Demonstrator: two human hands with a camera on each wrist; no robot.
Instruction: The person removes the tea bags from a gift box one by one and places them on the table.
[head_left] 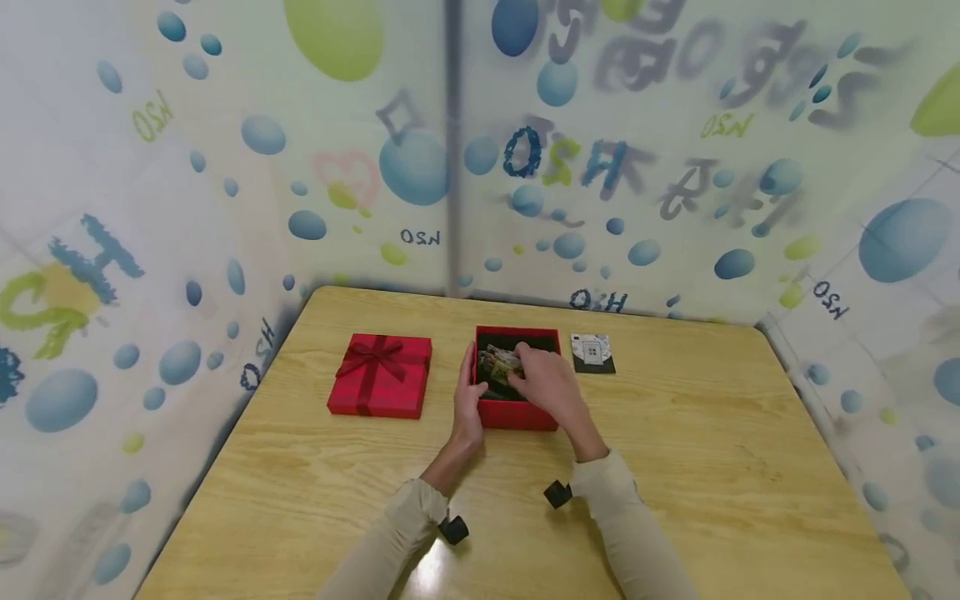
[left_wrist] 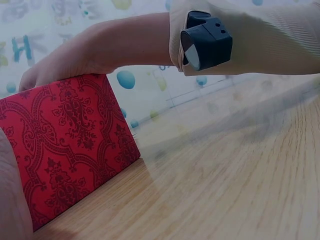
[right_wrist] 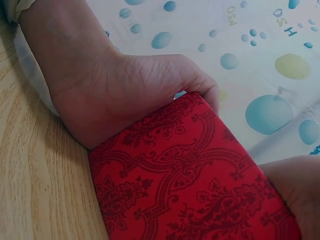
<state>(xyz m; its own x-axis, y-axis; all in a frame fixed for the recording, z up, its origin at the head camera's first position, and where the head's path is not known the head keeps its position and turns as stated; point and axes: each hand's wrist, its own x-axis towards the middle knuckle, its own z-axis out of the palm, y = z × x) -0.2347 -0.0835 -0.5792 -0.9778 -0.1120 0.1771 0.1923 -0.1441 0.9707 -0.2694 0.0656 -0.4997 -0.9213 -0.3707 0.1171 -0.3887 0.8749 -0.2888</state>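
An open red box (head_left: pixel 517 415) with a dark inside stands on the table; its patterned wall fills much of the left wrist view (left_wrist: pixel 75 150) and right wrist view (right_wrist: pixel 185 175). The left hand (head_left: pixel 468 408) holds the box's left wall, fingers along the outside and thumb over the rim. Reaching over the front right rim, the right hand (head_left: pixel 550 382) has its fingertips inside, pinching a small shiny patterned item (head_left: pixel 498 363) whose details are too small to tell. The box wall hides the right fingertips in the right wrist view.
A red lid (head_left: pixel 384 379) with a dark red ribbon bow lies left of the box on the wooden table (head_left: pixel 720 467). Right of the box is a small black-and-white square card (head_left: pixel 592 353). Patterned curtains surround the table's back and sides.
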